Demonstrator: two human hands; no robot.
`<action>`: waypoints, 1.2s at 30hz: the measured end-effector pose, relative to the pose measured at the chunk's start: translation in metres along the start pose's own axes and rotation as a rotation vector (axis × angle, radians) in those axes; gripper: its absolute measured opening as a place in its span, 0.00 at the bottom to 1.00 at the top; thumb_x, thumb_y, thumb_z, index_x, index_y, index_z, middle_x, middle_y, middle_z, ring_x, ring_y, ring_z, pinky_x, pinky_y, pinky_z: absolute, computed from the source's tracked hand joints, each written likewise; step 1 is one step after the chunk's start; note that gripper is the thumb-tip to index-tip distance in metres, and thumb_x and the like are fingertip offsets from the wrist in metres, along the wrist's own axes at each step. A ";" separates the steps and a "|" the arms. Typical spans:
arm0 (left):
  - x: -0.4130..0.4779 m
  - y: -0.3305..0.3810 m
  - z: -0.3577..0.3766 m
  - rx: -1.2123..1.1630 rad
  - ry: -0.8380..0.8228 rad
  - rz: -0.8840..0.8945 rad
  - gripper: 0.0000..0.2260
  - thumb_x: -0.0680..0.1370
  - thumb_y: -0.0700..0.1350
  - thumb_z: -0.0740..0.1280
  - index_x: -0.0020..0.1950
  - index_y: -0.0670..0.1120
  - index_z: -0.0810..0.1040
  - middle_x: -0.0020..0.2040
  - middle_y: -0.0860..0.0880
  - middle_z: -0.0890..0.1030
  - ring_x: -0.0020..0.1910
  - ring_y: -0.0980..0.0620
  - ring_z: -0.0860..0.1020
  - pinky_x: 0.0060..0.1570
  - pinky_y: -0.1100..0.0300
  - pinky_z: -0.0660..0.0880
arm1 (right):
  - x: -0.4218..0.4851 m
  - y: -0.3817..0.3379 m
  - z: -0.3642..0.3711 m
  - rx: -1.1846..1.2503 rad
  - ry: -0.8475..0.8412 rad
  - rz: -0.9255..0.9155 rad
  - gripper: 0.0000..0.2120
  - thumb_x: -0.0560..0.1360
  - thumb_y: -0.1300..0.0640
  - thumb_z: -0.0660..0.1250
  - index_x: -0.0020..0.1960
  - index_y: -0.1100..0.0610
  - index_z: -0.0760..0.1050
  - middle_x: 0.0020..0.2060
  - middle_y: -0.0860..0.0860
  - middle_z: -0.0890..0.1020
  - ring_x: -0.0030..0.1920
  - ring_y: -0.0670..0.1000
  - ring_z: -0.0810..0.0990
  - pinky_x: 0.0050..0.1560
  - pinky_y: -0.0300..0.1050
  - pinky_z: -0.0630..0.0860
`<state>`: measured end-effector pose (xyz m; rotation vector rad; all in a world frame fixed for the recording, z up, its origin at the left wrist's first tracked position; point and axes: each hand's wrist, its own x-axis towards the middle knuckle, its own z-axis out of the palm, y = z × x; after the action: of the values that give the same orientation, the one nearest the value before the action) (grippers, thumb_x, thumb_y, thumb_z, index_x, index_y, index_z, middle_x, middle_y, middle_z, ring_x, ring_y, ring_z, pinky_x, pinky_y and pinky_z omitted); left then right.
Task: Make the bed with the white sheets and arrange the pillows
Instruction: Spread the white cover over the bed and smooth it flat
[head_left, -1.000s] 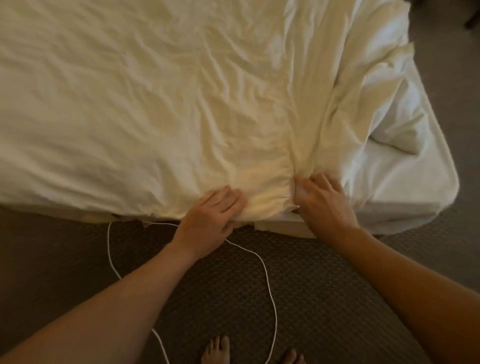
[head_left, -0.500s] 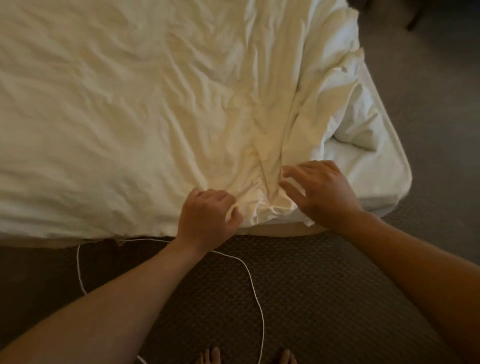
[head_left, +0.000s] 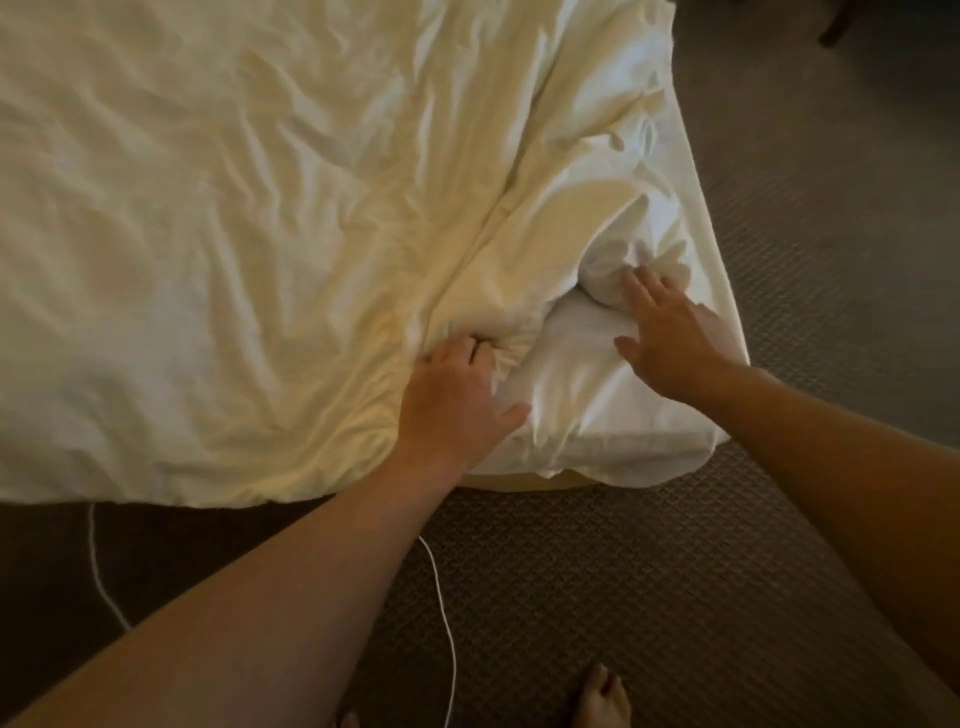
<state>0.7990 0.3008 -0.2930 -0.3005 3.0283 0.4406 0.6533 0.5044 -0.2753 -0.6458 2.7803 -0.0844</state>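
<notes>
The left hand (head_left: 457, 400) is clenching a bunch of the wrinkled white fabric sheet (head_left: 234, 234) near the bed (head_left: 623, 431) corner, while the right hand (head_left: 670, 343) is pressing released, spread fingers (head_left: 636, 283) against its rumpled fold.

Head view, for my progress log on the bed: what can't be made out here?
- Pillows: none show; the bed runs past the top and left edges.
- Left hand: fingertips buried in the bunched white sheet it grips.
- White cord: passes behind the left forearm and off the bottom edge.
- Foot: cut off by the bottom edge.
</notes>
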 end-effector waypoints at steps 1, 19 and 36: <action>0.000 0.002 0.003 0.030 -0.006 -0.024 0.37 0.73 0.65 0.71 0.73 0.44 0.72 0.70 0.47 0.73 0.68 0.46 0.72 0.62 0.50 0.72 | 0.007 0.005 0.002 0.011 -0.010 0.009 0.37 0.80 0.49 0.66 0.82 0.51 0.50 0.82 0.51 0.53 0.80 0.58 0.57 0.72 0.64 0.67; -0.027 0.031 -0.018 0.110 0.275 0.256 0.17 0.77 0.43 0.64 0.64 0.42 0.82 0.43 0.44 0.86 0.29 0.41 0.81 0.23 0.53 0.77 | -0.045 0.156 -0.008 -0.076 0.330 -0.178 0.13 0.73 0.67 0.62 0.51 0.58 0.83 0.42 0.57 0.82 0.33 0.61 0.81 0.47 0.62 0.75; -0.072 0.076 0.038 0.048 0.003 0.459 0.20 0.75 0.44 0.61 0.64 0.47 0.83 0.61 0.49 0.84 0.58 0.51 0.83 0.43 0.56 0.84 | -0.155 0.166 0.074 -0.207 -0.090 -0.056 0.37 0.79 0.38 0.64 0.82 0.46 0.53 0.60 0.44 0.79 0.50 0.48 0.84 0.54 0.53 0.74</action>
<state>0.8552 0.3964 -0.3012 0.4071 3.0892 0.3875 0.7373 0.7218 -0.3256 -0.7580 2.7055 0.2189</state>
